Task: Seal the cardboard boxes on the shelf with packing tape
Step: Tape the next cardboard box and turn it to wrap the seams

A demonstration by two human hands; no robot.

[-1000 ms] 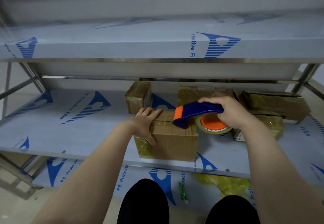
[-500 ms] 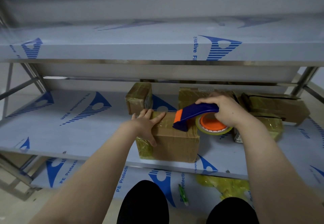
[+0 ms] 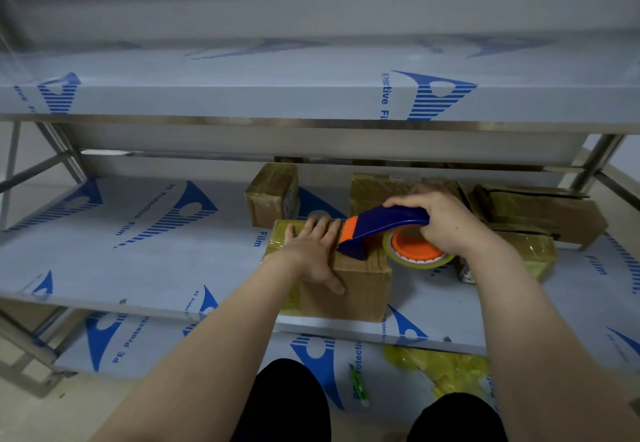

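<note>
- Nearest, at the bottom of the frame, the person's dark knees sit before the lower shelf, where a crumpled yellow wad and a small green object lie.
- At the front edge of the middle shelf, centre of the frame, stands the cardboard box being sealed.
- The left hand has slid further onto the lid than a second ago. It now lies flat across the top with its fingers stretched toward the far edge and its thumb draped over the near face.
- This looks like smoothing down and bracing, so the strip over the seam seems partly laid and not yet cut.
- The right hand is wrapped round the blue handle of the tape dispenser, wrist bent down. The dispenser's nose rests on the lid just beside the left fingertips, much where it was.
- The orange-cored tape roll hangs past the box's right edge (whether tape still runs from it to the lid is hard to tell).
- Behind, right of centre, sit a small box, a wider box and further boxes, their tops glossy.
- Farthest, the upper shelf spans the frame.
</note>
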